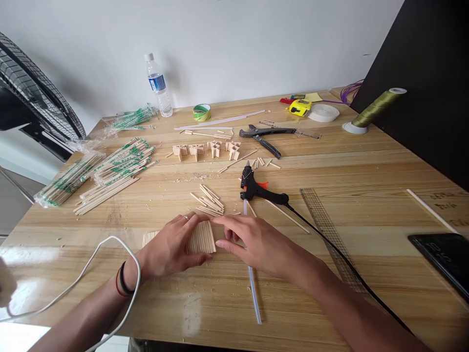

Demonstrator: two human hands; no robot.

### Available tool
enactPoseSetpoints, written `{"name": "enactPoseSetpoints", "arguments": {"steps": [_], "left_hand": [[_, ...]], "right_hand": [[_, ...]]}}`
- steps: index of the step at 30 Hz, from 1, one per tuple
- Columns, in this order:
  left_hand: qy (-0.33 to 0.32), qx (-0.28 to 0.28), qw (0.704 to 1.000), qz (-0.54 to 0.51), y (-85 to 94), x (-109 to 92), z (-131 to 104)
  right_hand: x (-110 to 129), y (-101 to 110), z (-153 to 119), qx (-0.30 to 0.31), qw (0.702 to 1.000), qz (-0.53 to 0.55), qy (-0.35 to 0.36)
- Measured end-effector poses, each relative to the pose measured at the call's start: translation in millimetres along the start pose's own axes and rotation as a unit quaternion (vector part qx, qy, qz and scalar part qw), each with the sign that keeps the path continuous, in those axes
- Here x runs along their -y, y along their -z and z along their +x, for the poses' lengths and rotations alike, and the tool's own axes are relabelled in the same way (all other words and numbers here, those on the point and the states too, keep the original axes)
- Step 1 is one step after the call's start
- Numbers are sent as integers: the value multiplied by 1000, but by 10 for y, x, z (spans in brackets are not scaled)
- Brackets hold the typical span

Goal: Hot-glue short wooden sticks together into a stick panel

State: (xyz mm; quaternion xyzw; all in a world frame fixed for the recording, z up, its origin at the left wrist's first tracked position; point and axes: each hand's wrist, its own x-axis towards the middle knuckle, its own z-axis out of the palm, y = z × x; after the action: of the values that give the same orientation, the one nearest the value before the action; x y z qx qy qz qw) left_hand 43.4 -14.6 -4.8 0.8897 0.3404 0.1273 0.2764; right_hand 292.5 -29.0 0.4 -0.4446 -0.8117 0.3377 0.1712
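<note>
A flat row of short wooden sticks [201, 237] lies side by side on the table in front of me. Arched over it is my left hand [176, 239], its thumb along the near edge and its fingers at the far edge, gripping the row. The row's left end shows past that wrist. My right hand [245, 237] holds the row's right end, index fingertip at the far corner and thumb against the last stick; the other fingers curl under. Loose cut sticks [210, 199] lie just beyond. A black glue gun [252, 186] rests past my right hand, a clear glue stick [252, 293] trailing from it.
Small stick assemblies [214, 149] stand farther back, near black cutters [269, 137]. Wrapped stick bundles [120, 164] lie left. A ruler [326, 230] and phone [439, 259] lie right. A white cable [91, 259] loops over my left wrist. A water bottle [159, 90] stands behind.
</note>
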Motion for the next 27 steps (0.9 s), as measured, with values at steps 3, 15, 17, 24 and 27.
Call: {"name": "enactPoseSetpoints", "arguments": {"steps": [3,15,17,24,27], "left_hand": [[5,4,1000,1,-5,3,3],[25,9,1000,2,6,-18,1],[25,9,1000,1,12,-21,1],[27,18,999,2,7,-6,2],[28,22,999,6,6,-3,0]], "right_hand": [[-6,-10,3,-4,1000,1,-1],[-228,-7,79,-257,961,-93,49],[-279,14,90,-296,948,-113,34],[-322,131,80,-388,919,-63,20],[-340,152,76,-368,928,-57,29]]}}
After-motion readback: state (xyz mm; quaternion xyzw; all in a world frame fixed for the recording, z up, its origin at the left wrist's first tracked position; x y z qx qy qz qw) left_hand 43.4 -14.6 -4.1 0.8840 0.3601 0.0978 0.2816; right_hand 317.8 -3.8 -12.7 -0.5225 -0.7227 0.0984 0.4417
